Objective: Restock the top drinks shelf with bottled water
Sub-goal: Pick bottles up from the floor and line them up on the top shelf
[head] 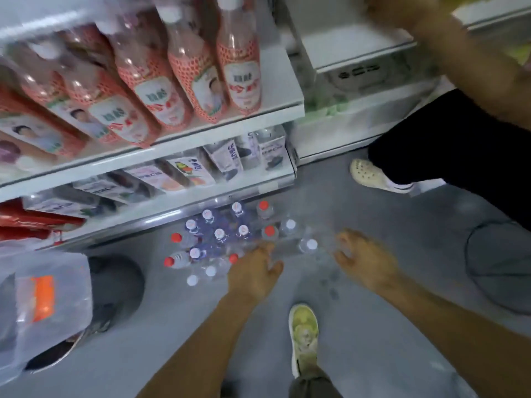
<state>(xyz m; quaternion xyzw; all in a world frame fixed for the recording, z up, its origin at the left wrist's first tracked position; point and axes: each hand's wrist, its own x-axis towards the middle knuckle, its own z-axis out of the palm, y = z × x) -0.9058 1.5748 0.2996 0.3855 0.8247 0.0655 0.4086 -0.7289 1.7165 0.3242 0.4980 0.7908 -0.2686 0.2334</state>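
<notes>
The bottles (227,237) stand in a tight bunch on the grey floor (359,202), hard against the foot of the shelf unit (178,216), with white and red caps up and one or two red-capped ones tipped over on the near left side. Both arms reach down to the bunch's right edge. The left hand (255,271) has thumb and fingers curled round the butt end of a clear bottle (298,246) that lies sideways, its white cap pointing at the right hand (365,259). That hand sits just beside the cap with its fingers bent inward. Through the blur I cannot tell whether it has hold of anything. Bare floor shows between the hands and the person's own yellow-green shoe (304,334), and it runs on to the right as far as a white clog (370,175). The clog belongs to a second person in black trousers (459,156), whose arm (465,58) reaches up along the right. A plastic bag (43,305) with an orange patch crowds the left side. Overhead, the front lip of a shelf of pink bottles (178,79) juts out, and a lower shelf of cartons (184,173) sits just above the bunch.
</notes>
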